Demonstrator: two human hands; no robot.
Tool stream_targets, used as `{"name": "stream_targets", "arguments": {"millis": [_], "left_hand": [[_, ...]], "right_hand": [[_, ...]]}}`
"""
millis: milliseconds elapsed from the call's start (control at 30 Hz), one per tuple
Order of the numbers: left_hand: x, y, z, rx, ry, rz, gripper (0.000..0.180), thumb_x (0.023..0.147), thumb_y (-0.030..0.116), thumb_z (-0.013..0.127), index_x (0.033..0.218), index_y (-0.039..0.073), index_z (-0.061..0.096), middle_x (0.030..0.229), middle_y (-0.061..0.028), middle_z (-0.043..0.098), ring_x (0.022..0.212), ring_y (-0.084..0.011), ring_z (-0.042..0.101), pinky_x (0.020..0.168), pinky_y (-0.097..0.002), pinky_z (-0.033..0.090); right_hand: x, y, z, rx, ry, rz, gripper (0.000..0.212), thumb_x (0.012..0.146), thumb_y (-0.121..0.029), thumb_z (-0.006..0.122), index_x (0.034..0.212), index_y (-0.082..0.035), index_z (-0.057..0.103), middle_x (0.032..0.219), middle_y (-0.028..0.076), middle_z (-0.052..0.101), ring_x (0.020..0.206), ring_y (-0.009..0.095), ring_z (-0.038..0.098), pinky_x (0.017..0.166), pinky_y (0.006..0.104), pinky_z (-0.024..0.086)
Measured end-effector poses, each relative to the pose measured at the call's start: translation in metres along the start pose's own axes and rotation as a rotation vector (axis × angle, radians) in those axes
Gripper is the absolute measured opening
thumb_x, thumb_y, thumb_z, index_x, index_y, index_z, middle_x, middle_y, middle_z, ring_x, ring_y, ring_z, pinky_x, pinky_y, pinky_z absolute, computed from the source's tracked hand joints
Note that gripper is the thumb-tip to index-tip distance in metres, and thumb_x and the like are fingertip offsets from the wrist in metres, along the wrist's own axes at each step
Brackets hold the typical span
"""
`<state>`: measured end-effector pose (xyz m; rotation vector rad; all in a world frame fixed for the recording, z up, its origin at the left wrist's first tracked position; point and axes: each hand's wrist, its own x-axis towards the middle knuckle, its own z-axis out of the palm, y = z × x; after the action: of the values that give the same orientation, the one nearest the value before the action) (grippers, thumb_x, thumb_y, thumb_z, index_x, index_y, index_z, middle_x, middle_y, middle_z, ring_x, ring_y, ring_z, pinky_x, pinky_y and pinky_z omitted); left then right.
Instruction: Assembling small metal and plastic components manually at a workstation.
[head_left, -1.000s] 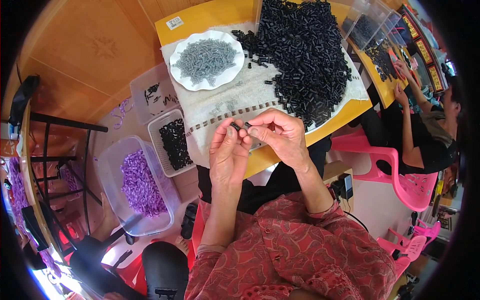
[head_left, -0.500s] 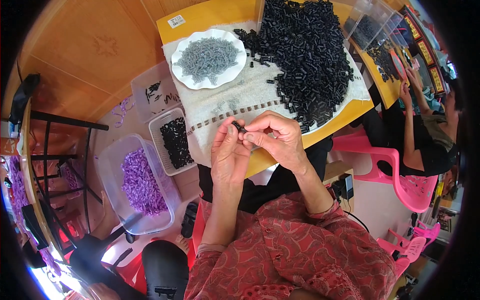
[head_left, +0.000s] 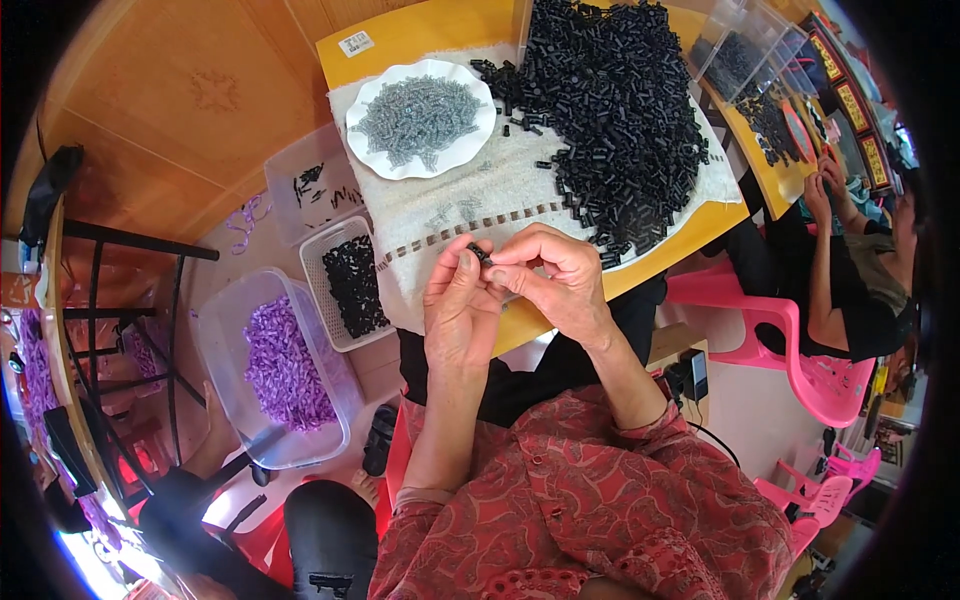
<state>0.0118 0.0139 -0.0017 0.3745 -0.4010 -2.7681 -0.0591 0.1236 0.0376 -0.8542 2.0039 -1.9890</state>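
Note:
My left hand (head_left: 460, 308) pinches a small black cylindrical plastic part (head_left: 479, 254) between thumb and fingers. Close beside it, my right hand (head_left: 552, 277) has thumb and forefinger pressed together at the lower right end of that part; whatever lies between those fingertips is too small to make out. Both hands are over the near edge of a white cloth (head_left: 470, 222). Beyond them a large heap of similar black parts (head_left: 625, 130) covers the right of the cloth. A white wavy-rimmed plate (head_left: 472, 152) bears a pile of small clear grey pieces (head_left: 420, 112).
Left of the yellow table (head_left: 400, 32), a white basket (head_left: 318, 262) holds black pieces, and a clear tub (head_left: 222, 345) holds purple ones. Clear boxes (head_left: 745, 50) stand at the back right. Another person (head_left: 840, 270) sits on the right by a pink chair (head_left: 790, 350).
My hands stay almost in place, with the black part still between the fingertips. At the right, the other person's hands have shifted and come closer together.

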Motion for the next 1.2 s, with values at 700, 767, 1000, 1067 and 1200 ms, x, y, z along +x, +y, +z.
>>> {"name": "stream_targets", "arguments": {"millis": [700,767,1000,1067,1200], "left_hand": [[-0.001,-0.002,0.001,-0.099,0.053,-0.077,0.019,0.094,0.011,0.063,0.112,0.007,0.065,0.106,-0.0086,0.066,0.095,-0.0161,0.061,0.088,-0.0314,0.051],[-0.001,-0.003,0.002,-0.071,0.047,-0.053,0.019,0.093,0.011,0.063,0.112,0.007,0.065,0.106,-0.0092,0.066,0.096,-0.0164,0.061,0.09,-0.0324,0.051],[-0.001,-0.005,0.001,-0.031,0.046,-0.009,0.019,0.093,0.01,0.063,0.111,0.005,0.065,0.105,-0.0096,0.066,0.093,-0.0164,0.062,0.09,-0.034,0.052],[-0.001,-0.004,-0.002,0.048,0.048,0.004,0.018,0.094,0.009,0.062,0.111,0.005,0.063,0.105,-0.008,0.065,0.099,-0.0181,0.061,0.093,-0.0364,0.051],[-0.001,-0.001,-0.004,0.116,-0.001,0.048,0.019,0.094,0.007,0.061,0.112,0.004,0.064,0.105,-0.0096,0.066,0.099,-0.0191,0.062,0.092,-0.036,0.051]], "right_hand": [[-0.006,0.002,0.004,0.017,-0.01,0.063,0.01,0.081,0.008,0.068,0.09,0.005,0.067,0.093,0.01,0.066,0.079,0.01,0.062,0.07,0.0232,0.05],[-0.005,-0.001,0.006,-0.049,0.019,0.026,0.01,0.079,0.006,0.07,0.088,0.002,0.068,0.089,0.008,0.067,0.074,0.008,0.061,0.065,0.0222,0.049],[-0.005,-0.002,0.012,-0.201,0.109,-0.094,0.011,0.077,0.004,0.073,0.085,0.0,0.068,0.084,0.008,0.067,0.066,0.008,0.06,0.057,0.0218,0.048],[-0.006,-0.003,0.012,-0.239,0.118,-0.122,0.011,0.076,0.004,0.073,0.085,0.001,0.067,0.084,0.008,0.067,0.067,0.009,0.061,0.058,0.0219,0.049],[-0.005,-0.01,0.011,-0.259,0.102,-0.143,0.011,0.076,0.004,0.074,0.085,0.001,0.067,0.084,0.009,0.068,0.068,0.01,0.063,0.059,0.0227,0.05]]}}
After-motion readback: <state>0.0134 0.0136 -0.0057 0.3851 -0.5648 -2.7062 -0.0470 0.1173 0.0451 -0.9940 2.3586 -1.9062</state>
